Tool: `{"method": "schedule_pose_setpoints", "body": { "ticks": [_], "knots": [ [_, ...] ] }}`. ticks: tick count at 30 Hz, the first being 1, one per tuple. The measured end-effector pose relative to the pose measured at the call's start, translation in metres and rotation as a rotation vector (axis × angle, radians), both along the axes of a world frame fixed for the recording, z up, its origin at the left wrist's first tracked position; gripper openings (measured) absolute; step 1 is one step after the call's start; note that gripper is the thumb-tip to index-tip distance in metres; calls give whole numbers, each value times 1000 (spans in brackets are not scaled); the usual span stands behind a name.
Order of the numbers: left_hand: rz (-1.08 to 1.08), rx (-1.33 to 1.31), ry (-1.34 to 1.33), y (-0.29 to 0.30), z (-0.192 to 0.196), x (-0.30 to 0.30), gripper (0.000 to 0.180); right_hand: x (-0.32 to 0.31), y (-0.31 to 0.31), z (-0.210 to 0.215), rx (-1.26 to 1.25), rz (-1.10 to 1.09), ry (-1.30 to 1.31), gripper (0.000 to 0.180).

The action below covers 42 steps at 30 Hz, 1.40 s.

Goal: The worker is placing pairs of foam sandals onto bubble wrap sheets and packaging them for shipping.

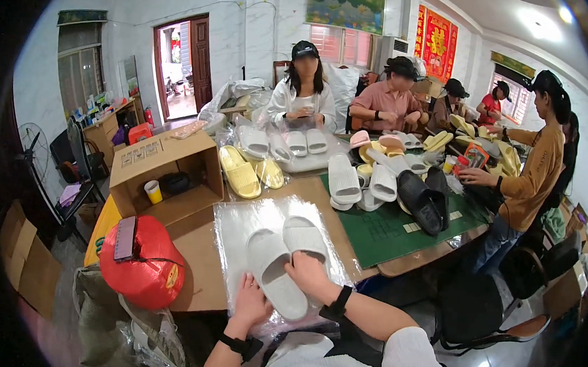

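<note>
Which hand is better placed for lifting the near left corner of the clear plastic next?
Probably the left hand: it lies near that corner of the plastic, while the right hand is farther off, its fingers at the grey slippers.

Slippers (266,250) matt; plastic film (230,228) glossy, crinkled; box (168,151) cardboard.

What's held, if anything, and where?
Right hand touches pale grey slippers at adjoining edges by the straps; firm grip unclear. Left hand: over clear plastic, hold unclear.
</note>
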<state>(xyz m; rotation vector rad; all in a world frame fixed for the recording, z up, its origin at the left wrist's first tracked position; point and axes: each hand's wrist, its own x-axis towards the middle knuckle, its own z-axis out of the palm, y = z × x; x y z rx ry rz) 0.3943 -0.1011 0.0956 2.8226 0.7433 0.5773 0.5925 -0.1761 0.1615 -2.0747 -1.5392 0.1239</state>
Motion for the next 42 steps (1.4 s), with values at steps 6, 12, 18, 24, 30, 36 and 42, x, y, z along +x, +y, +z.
{"method": "schedule_pose_setpoints", "body": {
  "ticks": [6, 12, 18, 24, 30, 36, 42],
  "knots": [
    [-35, 33, -61, 5, -9, 1, 49, -1, -11, -22, 51, 0, -121, 45],
    [9, 45, -5, 1, -3, 2, 53, 3, -7, -32, 155, -14, 41, 37],
    [7, 72, 14, 3, -10, 1, 58, 1, -16, -28, 274, -50, 165, 32],
    [21, -20, 69, -4, 9, 4, 70, 4, -47, -3, 451, -160, 307, 28],
    [49, -115, 82, -6, 23, 7, 87, 20, -105, 10, 812, -127, 777, 17],
    [207, 41, -39, -16, 24, 27, 85, 29, -156, 13, 963, -123, 873, 26],
    [-68, 18, -92, -33, 57, -6, 67, 46, -175, 3, 995, -248, 821, 31]
  ]
}}
